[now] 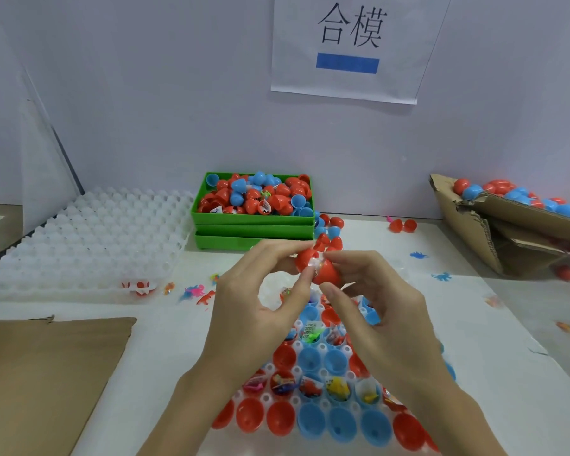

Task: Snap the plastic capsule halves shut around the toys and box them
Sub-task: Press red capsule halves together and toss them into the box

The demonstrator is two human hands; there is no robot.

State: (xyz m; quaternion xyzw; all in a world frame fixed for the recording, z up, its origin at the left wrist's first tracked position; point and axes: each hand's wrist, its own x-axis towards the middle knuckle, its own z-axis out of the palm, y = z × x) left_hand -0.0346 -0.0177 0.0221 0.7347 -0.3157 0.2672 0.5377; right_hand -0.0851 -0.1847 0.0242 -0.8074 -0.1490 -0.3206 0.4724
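While both my left hand and right hand are pinching the light, slippery red capsule, I'm gripping each half's dome.

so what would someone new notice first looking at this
Probably the two hands, left hand and right hand, pinching a red capsule at mid-frame above a white tray of red and blue halves. Behind them a green bin is heaped with capsules, and a paper sign hangs on the wall above.
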